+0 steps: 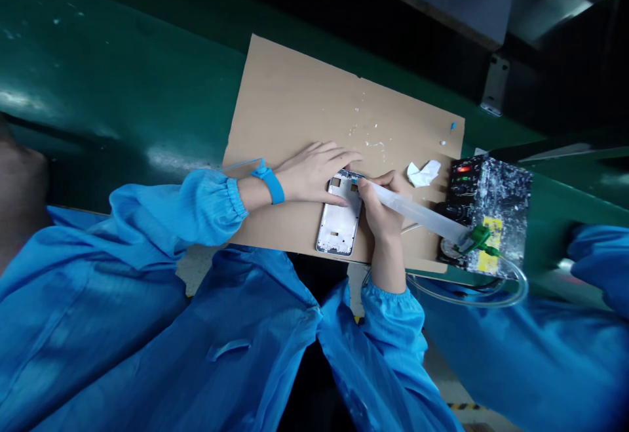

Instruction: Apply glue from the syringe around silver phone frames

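A silvery phone frame with small cut-outs lies on a sheet of cardboard. My left hand, a blue band round its wrist, grips the upper end of this frame, thumb on its face and fingers along the far edge. Between the fingers of my right hand is a translucent glue syringe, held slantwise with its front end at the frame's upper right corner. The tip is hidden by my fingers. A green cap closes the syringe's rear, joined to a clear hose.
Right of the cardboard stands a black, white-spattered control box with a red display. A crumpled white tissue and a small blue piece lie nearby. Another phone frame rests farther back. A co-worker's blue sleeve is at right.
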A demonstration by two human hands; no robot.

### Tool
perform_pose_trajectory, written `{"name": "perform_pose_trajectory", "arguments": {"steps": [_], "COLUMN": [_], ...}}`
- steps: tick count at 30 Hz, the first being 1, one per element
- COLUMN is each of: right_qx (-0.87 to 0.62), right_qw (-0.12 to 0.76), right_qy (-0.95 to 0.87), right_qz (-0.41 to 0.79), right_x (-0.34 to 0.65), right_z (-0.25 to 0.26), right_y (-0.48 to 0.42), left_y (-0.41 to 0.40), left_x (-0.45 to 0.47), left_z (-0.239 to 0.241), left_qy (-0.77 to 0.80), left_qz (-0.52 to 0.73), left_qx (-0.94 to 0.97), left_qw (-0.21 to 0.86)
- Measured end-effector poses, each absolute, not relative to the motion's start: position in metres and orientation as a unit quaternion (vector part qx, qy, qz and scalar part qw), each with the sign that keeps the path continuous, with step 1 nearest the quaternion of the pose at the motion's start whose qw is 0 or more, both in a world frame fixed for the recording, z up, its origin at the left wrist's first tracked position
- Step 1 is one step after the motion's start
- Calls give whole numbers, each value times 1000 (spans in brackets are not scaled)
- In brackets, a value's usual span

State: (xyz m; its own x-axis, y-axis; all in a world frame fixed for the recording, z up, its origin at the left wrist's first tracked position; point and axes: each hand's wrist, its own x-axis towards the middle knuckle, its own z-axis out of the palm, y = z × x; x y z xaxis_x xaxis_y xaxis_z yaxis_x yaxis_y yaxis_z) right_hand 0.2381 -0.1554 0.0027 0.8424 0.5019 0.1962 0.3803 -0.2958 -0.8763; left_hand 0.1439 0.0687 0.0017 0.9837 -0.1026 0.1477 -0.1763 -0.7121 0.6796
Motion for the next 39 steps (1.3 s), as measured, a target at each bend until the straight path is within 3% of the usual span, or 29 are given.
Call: {"name": "perform_pose_trajectory", "arguments": {"steps": [39], "right_qx": [-814], "right_qw": [510], "right_qy": [-272], "right_qz": [54], "right_x": [237], "right_z": [7], "right_y": [-152], "left_y": [66], "left_x": [146], "left_z": [1], "left_qy": [-72], "left_qz": [51], "left_qx": [928], "left_qw": [362]}}
